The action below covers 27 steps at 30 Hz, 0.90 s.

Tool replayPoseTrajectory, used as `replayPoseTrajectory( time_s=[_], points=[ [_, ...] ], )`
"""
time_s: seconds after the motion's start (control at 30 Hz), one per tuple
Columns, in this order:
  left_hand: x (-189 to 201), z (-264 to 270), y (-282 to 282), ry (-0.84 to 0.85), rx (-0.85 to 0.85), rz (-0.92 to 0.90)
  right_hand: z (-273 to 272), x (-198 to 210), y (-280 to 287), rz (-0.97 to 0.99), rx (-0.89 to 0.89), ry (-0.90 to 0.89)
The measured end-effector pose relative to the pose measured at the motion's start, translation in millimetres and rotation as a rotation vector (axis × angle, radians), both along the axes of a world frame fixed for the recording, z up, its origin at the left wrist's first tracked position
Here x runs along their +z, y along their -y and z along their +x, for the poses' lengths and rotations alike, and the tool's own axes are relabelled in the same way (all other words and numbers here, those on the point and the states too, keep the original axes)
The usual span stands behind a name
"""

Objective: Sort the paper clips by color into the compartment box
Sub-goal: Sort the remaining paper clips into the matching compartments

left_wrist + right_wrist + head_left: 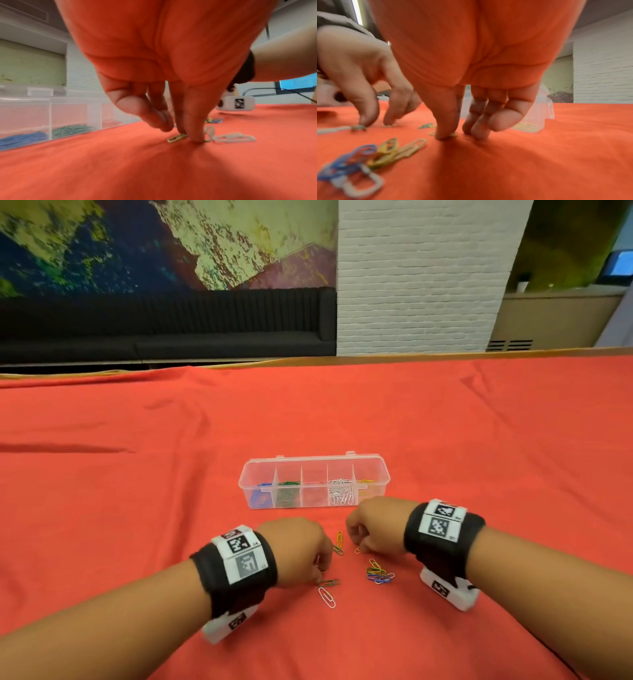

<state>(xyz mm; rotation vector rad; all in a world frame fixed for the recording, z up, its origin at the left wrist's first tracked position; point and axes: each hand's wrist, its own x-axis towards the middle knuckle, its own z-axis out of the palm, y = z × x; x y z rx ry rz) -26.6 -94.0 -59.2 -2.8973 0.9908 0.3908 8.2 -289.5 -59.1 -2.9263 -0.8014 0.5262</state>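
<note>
A: Where are the clips [378, 573]?

B: Most loose ones lie heaped just inside the right hand [373, 525]; a few lie singly between the hands. The box [313, 460] sits beyond both hands on the red-covered bench [137, 474], already holding blue, green, white and yellow lots.

A: And the hands?

B: Both are down on the cloth, fingers curled. The left hand [294, 549] presses its fingertips [197, 139] on a pale clip [176, 138], apparently pinching it, though blur hides the grip. The right hand's thumb [445, 129] pins a yellow clip [453, 134].

A: How will they handle?

B: I'd judge light, thin, stiff wire, slippery and flat, so hard to lift; nip across the narrow loops or drag one up by a nail. The white clip [327, 597] nearest the left wrist runs its long axis away from the hand, toward the person.
</note>
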Motion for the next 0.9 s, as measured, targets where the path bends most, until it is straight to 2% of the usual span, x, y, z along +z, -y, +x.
replayPoseTrajectory(
  time_s=[0.13,0.3,0.5,0.57,0.63,0.73,0.83,0.9],
  points=[
    [-12.3,-5.1,-3.7,0.041,-0.030,-0.003,8.4,-2.0,-5.2,-0.036,0.026,0.054],
    [-19.5,-4.8,-12.9,0.007,0.002,-0.137,3.6,-6.2,-14.7,0.017,0.067,0.066],
    [-24.1,-1.5,-19.5,0.051,0.003,-0.187,8.1,-10.6,-13.7,-0.013,0.089,0.072],
    [-20.0,1.7,-22.2,0.019,0.019,-0.200,9.3,-0.1,-8.5,0.039,0.073,0.105],
    [-12.7,8.5,-26.2,-0.041,0.070,-0.250,19.5,16.3,0.2,0.159,-0.017,0.210],
    [3.2,25.7,-28.1,-0.155,0.206,-0.438,46.0,36.0,16.8,0.298,-0.220,0.367],
    [19.0,46.2,-13.0,-0.388,0.349,-0.736,65.6,38.2,26.0,0.209,-0.314,0.311],
    [23.2,62.0,2.4,-0.436,0.428,-0.909,66.4,36.0,26.9,0.158,-0.306,0.317]
  ],
)
